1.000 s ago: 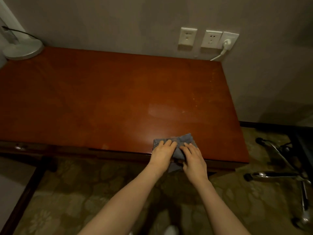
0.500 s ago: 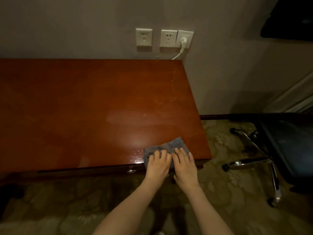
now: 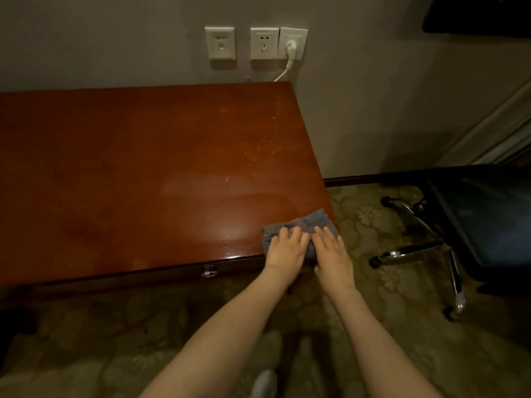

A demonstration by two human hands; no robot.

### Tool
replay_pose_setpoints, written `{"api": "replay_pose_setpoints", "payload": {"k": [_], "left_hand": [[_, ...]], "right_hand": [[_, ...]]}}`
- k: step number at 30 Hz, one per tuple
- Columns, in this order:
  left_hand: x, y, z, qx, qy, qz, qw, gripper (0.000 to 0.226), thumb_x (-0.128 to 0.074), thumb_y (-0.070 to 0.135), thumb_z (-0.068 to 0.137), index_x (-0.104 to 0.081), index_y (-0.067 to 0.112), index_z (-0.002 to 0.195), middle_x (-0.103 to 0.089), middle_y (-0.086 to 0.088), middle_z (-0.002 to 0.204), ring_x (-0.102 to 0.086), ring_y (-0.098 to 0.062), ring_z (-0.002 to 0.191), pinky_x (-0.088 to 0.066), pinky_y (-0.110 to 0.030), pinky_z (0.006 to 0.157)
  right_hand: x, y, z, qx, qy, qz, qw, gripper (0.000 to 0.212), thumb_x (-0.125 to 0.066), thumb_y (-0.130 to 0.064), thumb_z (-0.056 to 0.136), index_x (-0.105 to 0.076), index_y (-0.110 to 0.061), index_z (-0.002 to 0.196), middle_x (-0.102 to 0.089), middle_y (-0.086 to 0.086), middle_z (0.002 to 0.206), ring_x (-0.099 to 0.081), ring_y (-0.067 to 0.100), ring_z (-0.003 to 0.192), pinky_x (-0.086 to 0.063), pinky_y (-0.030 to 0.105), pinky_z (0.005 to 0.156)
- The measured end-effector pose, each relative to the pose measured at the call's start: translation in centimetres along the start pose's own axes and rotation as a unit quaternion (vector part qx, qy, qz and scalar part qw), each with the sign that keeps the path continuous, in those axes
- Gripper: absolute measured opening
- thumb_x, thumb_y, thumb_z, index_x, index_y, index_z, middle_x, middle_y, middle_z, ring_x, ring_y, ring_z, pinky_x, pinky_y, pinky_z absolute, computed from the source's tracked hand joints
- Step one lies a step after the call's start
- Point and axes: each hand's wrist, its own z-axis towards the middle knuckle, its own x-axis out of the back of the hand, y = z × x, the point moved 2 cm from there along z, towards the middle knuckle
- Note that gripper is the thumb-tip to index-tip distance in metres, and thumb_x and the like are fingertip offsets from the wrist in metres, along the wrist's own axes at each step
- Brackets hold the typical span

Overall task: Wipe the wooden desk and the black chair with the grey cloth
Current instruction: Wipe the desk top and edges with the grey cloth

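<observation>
The grey cloth [image 3: 304,221] lies folded on the front right corner of the reddish wooden desk [image 3: 143,173]. My left hand [image 3: 286,248] presses flat on the cloth's left half, fingers straight. Beside it, my right hand [image 3: 332,252] presses the cloth's right half at the desk's corner, fingers also straight. Most of the cloth is hidden under both hands. The black chair [image 3: 482,219] stands on the floor to the right of the desk, its seat facing me and its chrome wheeled base [image 3: 416,248] showing.
Wall sockets [image 3: 264,43] with a white plug and cable sit above the desk's back right corner. A drawer pull [image 3: 209,271] hangs on the desk's front. Patterned carpet [image 3: 370,216] lies between desk and chair. A curtain [image 3: 494,133] hangs at the right.
Both hands have slid the cloth rightward along the desk's front edge to its right corner. My view has swung right, bringing the chair in and losing the lamp base.
</observation>
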Motion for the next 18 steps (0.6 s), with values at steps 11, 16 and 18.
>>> {"api": "replay_pose_setpoints", "payload": {"k": [11,16,18], "left_hand": [[4.7,3.6,3.1,-0.034,0.045,-0.012,0.998,0.055,-0.059,0.014,0.084,-0.032,0.007,0.131,-0.037,-0.014,0.133,-0.039,-0.032,0.117,-0.038,-0.035,0.090],[7.2,-3.7,0.5,0.080,0.057,-0.017,0.995,0.048,-0.053,0.010,0.083,-0.034,0.008,0.127,-0.037,-0.012,0.131,-0.038,-0.031,0.116,-0.035,-0.035,0.091],[6.9,-6.8,-1.1,0.120,0.041,0.000,0.992,0.049,-0.056,0.013,0.081,-0.036,0.008,0.125,-0.038,-0.012,0.129,-0.039,-0.031,0.115,-0.035,-0.034,0.091]], "right_hand": [[2.6,3.7,-0.9,-0.100,0.200,0.174,0.959,0.050,-0.054,0.014,0.077,-0.056,0.002,0.125,-0.058,0.019,0.125,-0.052,0.034,0.120,-0.043,0.044,0.099],[4.3,-3.4,2.3,0.019,0.195,0.176,0.965,0.051,-0.057,0.009,0.073,-0.056,0.004,0.123,-0.059,0.019,0.124,-0.055,0.034,0.118,-0.039,0.039,0.104],[3.5,-6.8,3.0,0.047,0.127,0.190,0.972,0.055,-0.054,-0.002,0.087,-0.041,-0.005,0.140,-0.043,0.011,0.143,-0.036,0.025,0.135,-0.021,0.032,0.114]]}}
